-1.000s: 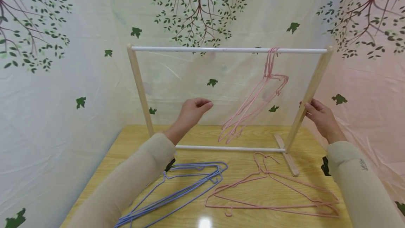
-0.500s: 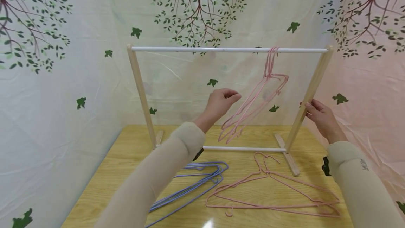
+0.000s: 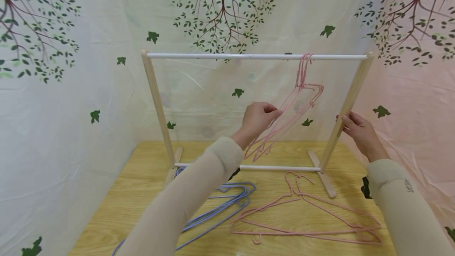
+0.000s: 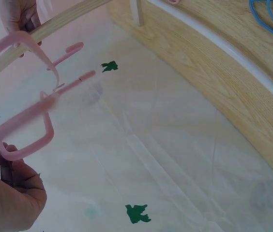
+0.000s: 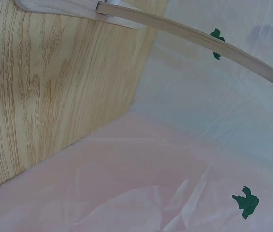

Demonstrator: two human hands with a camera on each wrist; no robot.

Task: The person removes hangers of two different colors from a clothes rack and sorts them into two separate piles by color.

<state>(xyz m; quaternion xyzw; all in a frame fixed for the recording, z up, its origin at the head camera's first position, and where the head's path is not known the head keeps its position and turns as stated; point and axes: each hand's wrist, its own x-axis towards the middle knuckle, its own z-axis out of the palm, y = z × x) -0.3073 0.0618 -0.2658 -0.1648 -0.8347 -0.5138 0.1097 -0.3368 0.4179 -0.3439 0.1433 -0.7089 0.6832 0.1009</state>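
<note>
Wooden rack [image 3: 156, 102] with white top rail [image 3: 227, 55], standing at the far side of the table [image 3: 142, 177]. Hung pink hangers [image 3: 298, 90]: a small bunch hooked on the rail toward its right end, lower ends swung left and near. Left hand [image 3: 257, 118]: fingers curled round the lower arm of that bunch; the left wrist view shows pink wire crossing just above the curled fingers [image 4: 10, 159]. Right hand [image 3: 357, 129]: fingers wrapped on the right upright [image 3: 350, 98], steadying the frame. Loose stock on the table: blue hangers [image 3: 220, 204] near left, pink hangers [image 3: 305, 216] near right. Step judged in hand: taking hold of the hung bunch. Next move likely calls for lifting the hooks clear of the rail, or sliding them along it, while the upright is held firm.
</note>
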